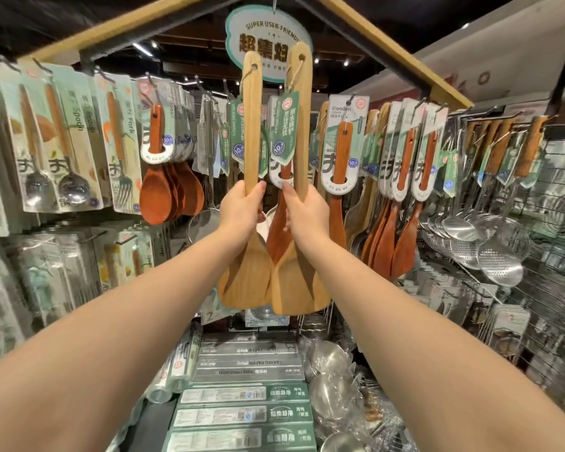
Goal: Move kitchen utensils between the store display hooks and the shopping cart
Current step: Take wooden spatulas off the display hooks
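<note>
While clutching the left wooden spatula [252, 125] in the left hand [242, 208] and the right wooden spatula [304, 141] in the right hand [307, 212], holding both upright: hang-holes above the fists, blades dangling below the wrists. Probably aiming at the display hooks [350, 98] just beyond the knuckles, both hands equally near. Not seeing any cart tbh.

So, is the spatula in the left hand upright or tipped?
Upright: the left hand holds the spatula handle up, blade down.
</note>
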Demonstrator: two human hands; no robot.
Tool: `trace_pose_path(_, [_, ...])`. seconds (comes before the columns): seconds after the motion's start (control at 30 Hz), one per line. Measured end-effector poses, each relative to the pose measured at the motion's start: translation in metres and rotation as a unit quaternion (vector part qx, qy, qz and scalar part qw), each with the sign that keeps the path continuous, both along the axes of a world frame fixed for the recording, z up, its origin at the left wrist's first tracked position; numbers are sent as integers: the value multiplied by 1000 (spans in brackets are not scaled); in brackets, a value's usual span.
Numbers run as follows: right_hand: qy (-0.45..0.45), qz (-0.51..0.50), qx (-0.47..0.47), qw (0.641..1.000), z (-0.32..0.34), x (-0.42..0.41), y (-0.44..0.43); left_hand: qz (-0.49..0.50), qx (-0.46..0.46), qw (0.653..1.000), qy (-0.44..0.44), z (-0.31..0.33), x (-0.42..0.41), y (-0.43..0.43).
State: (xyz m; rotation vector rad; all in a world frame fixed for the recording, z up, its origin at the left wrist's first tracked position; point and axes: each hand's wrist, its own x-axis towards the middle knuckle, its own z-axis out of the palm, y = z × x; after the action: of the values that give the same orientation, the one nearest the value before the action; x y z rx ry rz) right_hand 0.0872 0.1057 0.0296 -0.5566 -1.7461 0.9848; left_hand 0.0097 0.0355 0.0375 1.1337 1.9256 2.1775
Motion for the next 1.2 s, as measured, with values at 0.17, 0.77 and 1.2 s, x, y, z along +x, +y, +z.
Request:
trace_pose_path(0.17, [-11, 9, -13, 1000, -18, 18, -23, -12, -20, 1000, -6, -20, 12, -24])
trace_pose_path(0.77, [-84, 133, -204, 966, -166, 201, -190, 68, -161, 982, -77, -178, 217, -207])
trace_pose_path(1.2, [-218, 187, -158, 945, -230, 270, -412, 167, -242, 943, -158, -242, 303, -421])
